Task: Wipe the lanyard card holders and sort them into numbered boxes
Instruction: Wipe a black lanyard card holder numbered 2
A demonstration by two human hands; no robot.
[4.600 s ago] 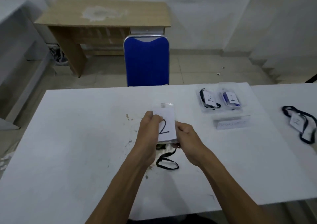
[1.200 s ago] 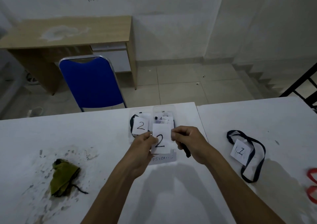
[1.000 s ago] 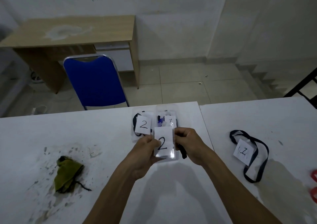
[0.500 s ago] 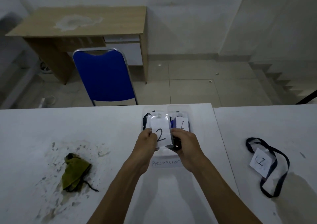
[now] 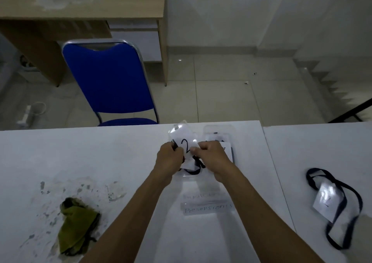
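Observation:
A clear card holder with a white card marked 2 (image 5: 184, 140) is tilted over the left of two clear boxes at the table's far edge. My left hand (image 5: 170, 158) pinches its left edge and my right hand (image 5: 211, 155) pinches its right edge. Its black lanyard (image 5: 196, 167) hangs bunched below the card, between my hands. The left box (image 5: 187, 177) is mostly hidden by my hands. The right box (image 5: 219, 130) holds a white card and a dark lanyard. Another card holder (image 5: 327, 201) with a black lanyard lies on the right table.
A crumpled olive-green cloth (image 5: 77, 228) lies on a stained patch at the near left. A handwritten paper label (image 5: 207, 207) lies on the white table (image 5: 80, 156) just in front of the boxes. A blue chair (image 5: 108, 79) and a wooden desk (image 5: 80, 1) stand beyond.
My hands carried the card marked 2 away from me, from above the paper label to over the left box. The card now tilts and its lanyard is bunched beneath it.

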